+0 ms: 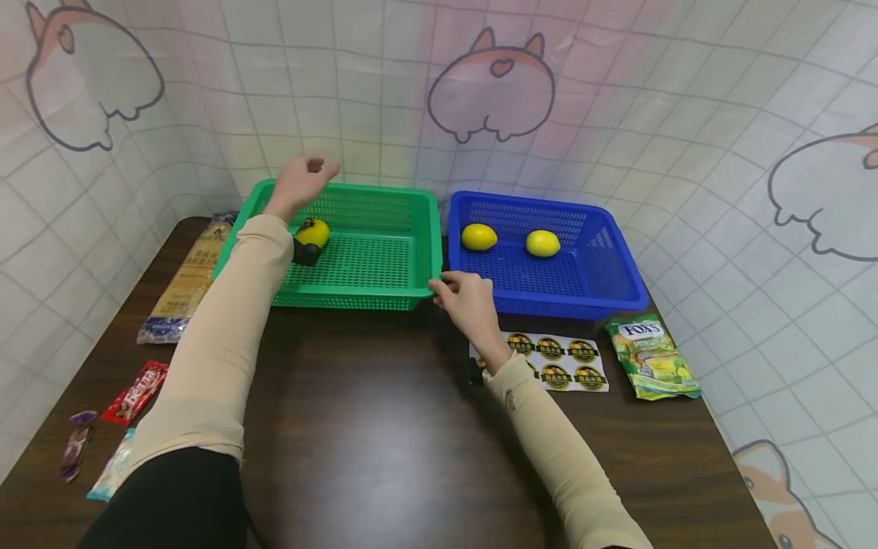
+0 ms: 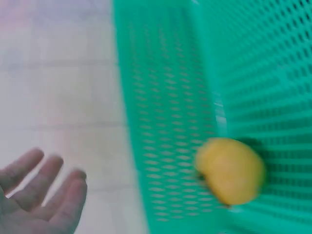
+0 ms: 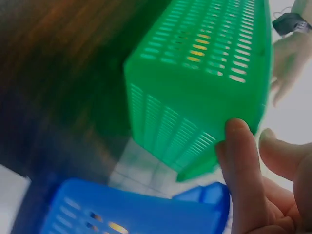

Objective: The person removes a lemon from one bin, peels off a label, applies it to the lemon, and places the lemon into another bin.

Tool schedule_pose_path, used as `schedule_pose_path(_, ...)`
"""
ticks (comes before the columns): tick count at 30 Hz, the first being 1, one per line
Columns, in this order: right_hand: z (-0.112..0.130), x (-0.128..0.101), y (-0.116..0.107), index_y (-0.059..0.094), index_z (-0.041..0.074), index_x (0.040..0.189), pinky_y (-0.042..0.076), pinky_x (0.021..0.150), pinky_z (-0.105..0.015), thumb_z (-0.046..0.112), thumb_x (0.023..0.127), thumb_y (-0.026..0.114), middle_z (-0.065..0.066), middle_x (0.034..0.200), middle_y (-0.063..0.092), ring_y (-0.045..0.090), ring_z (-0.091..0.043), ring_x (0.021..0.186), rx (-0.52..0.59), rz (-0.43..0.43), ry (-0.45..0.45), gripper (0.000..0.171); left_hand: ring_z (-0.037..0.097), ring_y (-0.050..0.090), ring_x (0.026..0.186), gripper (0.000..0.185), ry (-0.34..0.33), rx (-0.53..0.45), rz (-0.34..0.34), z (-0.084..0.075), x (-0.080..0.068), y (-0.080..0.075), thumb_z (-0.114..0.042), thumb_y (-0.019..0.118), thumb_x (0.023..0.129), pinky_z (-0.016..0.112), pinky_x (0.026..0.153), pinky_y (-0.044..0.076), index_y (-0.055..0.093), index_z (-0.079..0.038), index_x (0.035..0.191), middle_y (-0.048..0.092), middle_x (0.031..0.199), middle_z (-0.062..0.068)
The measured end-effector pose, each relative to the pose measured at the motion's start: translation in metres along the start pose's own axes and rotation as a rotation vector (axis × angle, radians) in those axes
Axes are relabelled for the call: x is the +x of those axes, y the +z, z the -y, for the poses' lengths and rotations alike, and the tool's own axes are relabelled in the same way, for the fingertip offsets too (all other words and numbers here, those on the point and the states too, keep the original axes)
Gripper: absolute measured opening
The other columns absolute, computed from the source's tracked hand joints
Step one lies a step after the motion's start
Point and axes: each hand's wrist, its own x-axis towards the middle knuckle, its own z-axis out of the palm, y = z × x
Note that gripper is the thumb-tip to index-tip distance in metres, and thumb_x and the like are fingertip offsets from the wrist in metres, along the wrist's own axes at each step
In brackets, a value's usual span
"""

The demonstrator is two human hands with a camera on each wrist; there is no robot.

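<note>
At the back left of the table stands a green plastic basket [image 1: 425, 229]. Inside it, toward the left, lies a yellow fruit [image 2: 231, 170] with a dark patch on top; its exact kind is unclear. My left hand [image 1: 302, 183] hovers over the basket's back left rim, fingers loosely spread and holding nothing. In the right wrist view, thumb and fingers of my right hand [image 3: 258, 180] pinch the rim at the green basket's front right corner. Just right of that hand sits a blue basket [image 1: 549, 301] with two lemons, one lemon [image 1: 479, 237] left and the other lemon [image 1: 543, 243] right.
A sheet of round stickers [image 1: 583, 374] lies in front of the blue basket, with a green FOX'S candy bag [image 1: 652, 358] beside it. On the left are a pasta-like packet [image 1: 181, 286], a red wrapper [image 1: 137, 393] and two smaller packets. A patterned curtain [image 1: 384, 91] hangs behind.
</note>
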Motion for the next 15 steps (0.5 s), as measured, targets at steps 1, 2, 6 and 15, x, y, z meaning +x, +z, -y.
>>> schedule_pose_path(1, 0.001, -0.001, -0.003, 0.071, 0.001, 0.119, 0.058, 0.057, -0.025, 0.027, 0.096, 0.067, -0.012, 0.084, 0.079, 0.075, -0.017, 0.068, -0.017, 0.006, -0.004, 0.035, 0.034, 0.037, 0.146, 0.073, 0.046, -0.017, -0.005, -0.006, -0.003, -0.001, -0.058, 0.039, 0.101, 0.052, 0.119, 0.036, 0.033, -0.01, 0.155, 0.035, 0.16, 0.016)
schedule_pose_path(2, 0.001, -0.002, -0.005, 0.071, 0.002, 0.118, 0.057, 0.055, -0.025, 0.028, 0.096, 0.067, -0.012, 0.084, 0.079, 0.075, -0.017, 0.068, -0.036, 0.012, -0.008, 0.035, 0.033, 0.04, 0.144, 0.07, 0.087, -0.038, -0.011, -0.012, -0.008, -0.002, -0.059, 0.041, 0.1, 0.05, 0.118, 0.037, 0.037, -0.012, 0.153, 0.04, 0.158, 0.014)
schedule_pose_path(6, 0.003, -0.01, -0.015, 0.073, 0.004, 0.116, 0.057, 0.054, -0.028, 0.032, 0.097, 0.066, -0.01, 0.086, 0.079, 0.075, -0.018, 0.072, -0.11, 0.037, -0.036, 0.035, 0.028, 0.051, 0.136, 0.059, 0.248, -0.094, -0.045, -0.036, -0.031, 0.003, -0.055, 0.048, 0.1, 0.047, 0.112, 0.044, 0.051, -0.015, 0.144, 0.052, 0.147, 0.011)
schedule_pose_path(15, -0.009, -0.041, -0.03, 0.072, 0.013, 0.118, 0.062, 0.074, -0.032, 0.038, 0.094, 0.068, -0.003, 0.102, 0.079, 0.076, -0.016, 0.087, -0.109, 0.251, -0.137, 0.035, 0.023, 0.062, 0.122, 0.046, 0.402, -0.21, 0.083, -0.053, -0.095, 0.042, -0.046, 0.056, 0.1, 0.047, 0.104, 0.051, 0.057, -0.019, 0.136, 0.063, 0.135, 0.006)
